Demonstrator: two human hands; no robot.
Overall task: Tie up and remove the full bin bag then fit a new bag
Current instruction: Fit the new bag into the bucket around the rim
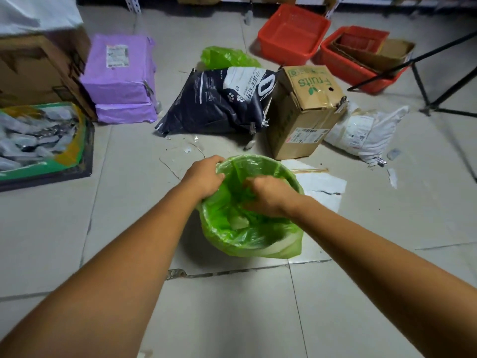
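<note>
Bare forearms [116,254], tiled floor [232,319], cluttered storeroom

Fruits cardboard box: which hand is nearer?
Right. The right hand is inside the green bin bag, just below the Fruits cardboard box; the left hand grips the bag's far-left rim.

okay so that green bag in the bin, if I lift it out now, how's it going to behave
Probably floppy: the green bag is thin, crinkled film draped loosely over the bin rim. Likely light, since little shows inside it. It may slip, so keep the left hand and right hand bunched on the plastic.
</note>
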